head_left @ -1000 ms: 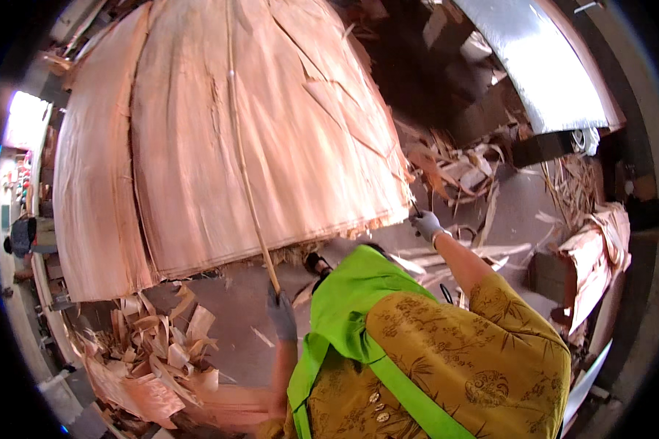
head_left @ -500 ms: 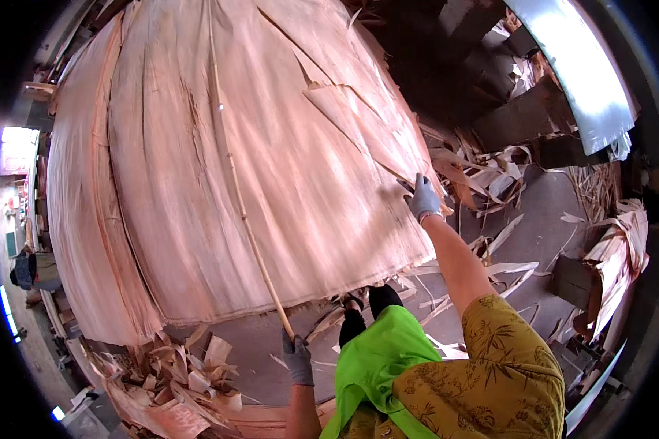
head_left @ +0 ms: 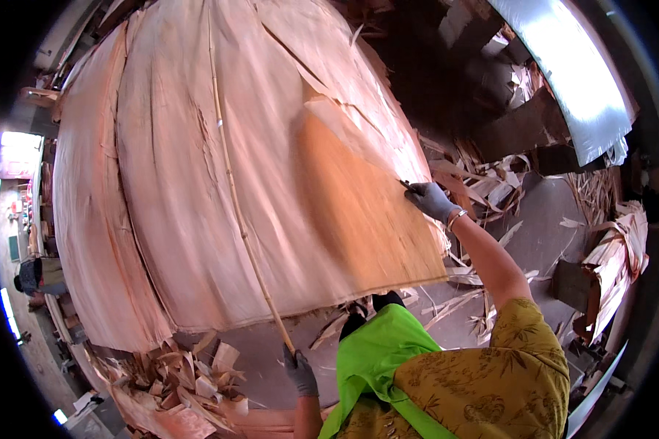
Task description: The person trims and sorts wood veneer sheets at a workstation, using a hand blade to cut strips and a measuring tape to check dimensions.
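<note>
A large stack of pale pinkish wood veneer sheets (head_left: 176, 183) spreads in front of me. My left hand (head_left: 300, 372), in a grey glove, is closed around the near end of a long thin bamboo stick (head_left: 243, 228), which lies across the veneer toward the far side. My right hand (head_left: 430, 200), gloved in grey, is closed at the right edge of the stack on a small dark tool (head_left: 405, 184); its kind is hard to make out. Beside that hand, an orange-tan veneer piece (head_left: 366, 212) with a pointed far end stands out from the paler sheets.
Torn veneer scraps (head_left: 190, 380) are heaped at the near left, and more strips (head_left: 483, 183) lie right of the stack. A bundle of veneer (head_left: 619, 256) sits at the far right. Shiny plastic sheeting (head_left: 571, 73) hangs upper right. A person (head_left: 33, 278) is at the left edge.
My right hand has shifted slightly right and down. The veneer beside it has turned from pale pink to orange-tan, and its near corner reaches farther right. My left hand still holds the stick.
</note>
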`<state>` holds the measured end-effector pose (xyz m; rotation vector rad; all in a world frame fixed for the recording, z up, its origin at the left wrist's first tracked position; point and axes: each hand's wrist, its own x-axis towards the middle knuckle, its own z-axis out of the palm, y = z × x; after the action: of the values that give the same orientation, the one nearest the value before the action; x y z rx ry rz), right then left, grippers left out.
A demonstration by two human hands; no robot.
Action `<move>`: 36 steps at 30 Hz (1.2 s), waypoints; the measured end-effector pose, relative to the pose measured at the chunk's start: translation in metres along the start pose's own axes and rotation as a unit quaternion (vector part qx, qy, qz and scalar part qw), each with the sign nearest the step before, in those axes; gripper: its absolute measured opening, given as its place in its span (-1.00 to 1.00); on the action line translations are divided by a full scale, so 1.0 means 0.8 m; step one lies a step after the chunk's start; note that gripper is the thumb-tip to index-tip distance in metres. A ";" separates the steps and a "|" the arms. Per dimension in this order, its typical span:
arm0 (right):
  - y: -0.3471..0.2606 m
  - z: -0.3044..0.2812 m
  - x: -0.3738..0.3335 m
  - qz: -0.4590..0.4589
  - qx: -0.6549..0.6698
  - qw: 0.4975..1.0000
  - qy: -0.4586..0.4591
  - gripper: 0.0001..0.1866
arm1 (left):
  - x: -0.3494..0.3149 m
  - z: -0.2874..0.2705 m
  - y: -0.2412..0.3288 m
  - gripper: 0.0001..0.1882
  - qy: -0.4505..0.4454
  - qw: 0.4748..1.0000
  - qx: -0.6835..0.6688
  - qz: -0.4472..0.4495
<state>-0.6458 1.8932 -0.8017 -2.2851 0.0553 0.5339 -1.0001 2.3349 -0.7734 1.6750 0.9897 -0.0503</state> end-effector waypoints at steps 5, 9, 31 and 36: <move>-0.127 0.002 -0.003 -0.092 0.275 0.956 -0.038 -0.73 | -0.013 -0.019 0.000 -0.52 0.025 0.998 0.060 0.023; -0.243 0.077 0.021 -0.242 0.227 0.942 -0.045 -0.82 | 0.022 -0.006 -0.040 -0.54 0.000 0.999 -0.041 0.009; -0.147 0.161 0.294 -0.013 -0.031 0.982 0.185 -0.58 | 0.242 0.065 -0.030 -0.62 -0.095 0.968 0.231 0.038; -0.067 0.075 0.380 0.200 -0.160 0.942 0.219 -0.30 | 0.268 0.082 -0.108 -0.64 -0.087 0.968 0.211 -0.104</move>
<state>-0.3798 2.0106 -0.9214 -2.6901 0.7106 0.2323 -0.8868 2.4051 -0.9732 1.9019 1.0670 -0.5747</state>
